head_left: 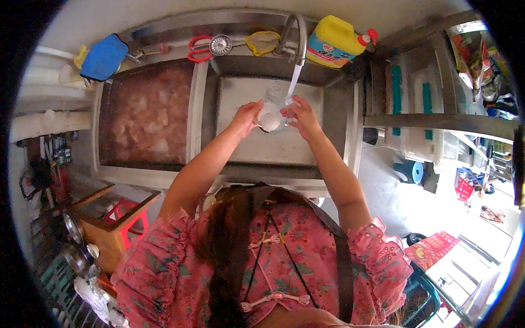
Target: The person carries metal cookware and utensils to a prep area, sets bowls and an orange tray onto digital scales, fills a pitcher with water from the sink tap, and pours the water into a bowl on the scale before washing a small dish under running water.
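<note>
Just above the middle of the frame, over the sink [235, 150], is what looks like a small white cup [269, 120]. The left hand [249, 117] has its fingers closed on the cup's left side. Right of it, the right hand [302, 117] meets the running water [295, 83], fingers bent; whether they hold anything, I cannot tell. The water falls from the tap [301, 41] at upper centre. Beside the tap, a yellow jug [332, 41] stands on its right, while a metal strainer [221, 45] and red-handled scissors [199, 49] lie farther left. At left of the frame, a second basin [97, 136] holds pinkish pieces, apparently raw meat [145, 115]. A blue cloth [105, 57] sits at upper left, a red stool [139, 223] at lower left, and a metal shelf [418, 121] at right.
</note>
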Action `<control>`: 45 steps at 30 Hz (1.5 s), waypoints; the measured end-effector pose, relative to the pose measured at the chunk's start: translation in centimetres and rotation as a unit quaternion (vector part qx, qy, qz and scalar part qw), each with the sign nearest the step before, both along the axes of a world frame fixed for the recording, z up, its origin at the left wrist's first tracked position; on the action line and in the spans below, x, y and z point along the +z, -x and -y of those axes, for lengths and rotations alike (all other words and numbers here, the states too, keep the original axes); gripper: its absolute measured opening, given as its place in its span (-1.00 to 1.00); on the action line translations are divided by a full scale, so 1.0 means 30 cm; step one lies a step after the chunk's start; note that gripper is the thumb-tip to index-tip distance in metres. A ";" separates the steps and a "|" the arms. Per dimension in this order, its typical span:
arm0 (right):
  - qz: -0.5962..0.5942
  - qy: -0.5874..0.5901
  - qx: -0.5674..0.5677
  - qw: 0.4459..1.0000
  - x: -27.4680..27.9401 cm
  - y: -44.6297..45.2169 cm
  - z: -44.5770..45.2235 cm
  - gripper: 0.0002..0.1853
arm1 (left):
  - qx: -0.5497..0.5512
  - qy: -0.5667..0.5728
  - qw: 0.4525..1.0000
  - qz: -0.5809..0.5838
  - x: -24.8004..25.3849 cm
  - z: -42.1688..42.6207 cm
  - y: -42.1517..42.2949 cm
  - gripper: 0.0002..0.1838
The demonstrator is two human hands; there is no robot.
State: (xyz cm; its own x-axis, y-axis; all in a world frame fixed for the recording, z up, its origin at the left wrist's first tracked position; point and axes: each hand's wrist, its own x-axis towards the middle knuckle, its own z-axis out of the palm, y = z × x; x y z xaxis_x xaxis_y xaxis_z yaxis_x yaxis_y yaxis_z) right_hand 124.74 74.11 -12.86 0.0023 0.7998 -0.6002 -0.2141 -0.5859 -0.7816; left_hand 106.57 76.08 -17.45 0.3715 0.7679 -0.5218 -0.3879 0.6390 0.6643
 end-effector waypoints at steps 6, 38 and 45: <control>-0.004 -0.066 -0.056 0.996 -0.004 -0.016 0.016 -0.52 | -0.012 0.093 0.991 0.092 0.028 -0.016 -0.034 -0.64; -0.022 -0.115 -0.146 0.982 0.009 -0.073 0.059 -0.70 | -0.039 0.056 0.951 0.301 0.132 -0.144 0.090 -0.60; -0.022 -0.115 -0.149 0.982 0.030 -0.082 0.054 -0.74 | -0.047 0.060 0.973 0.218 0.143 -0.286 0.032 -0.78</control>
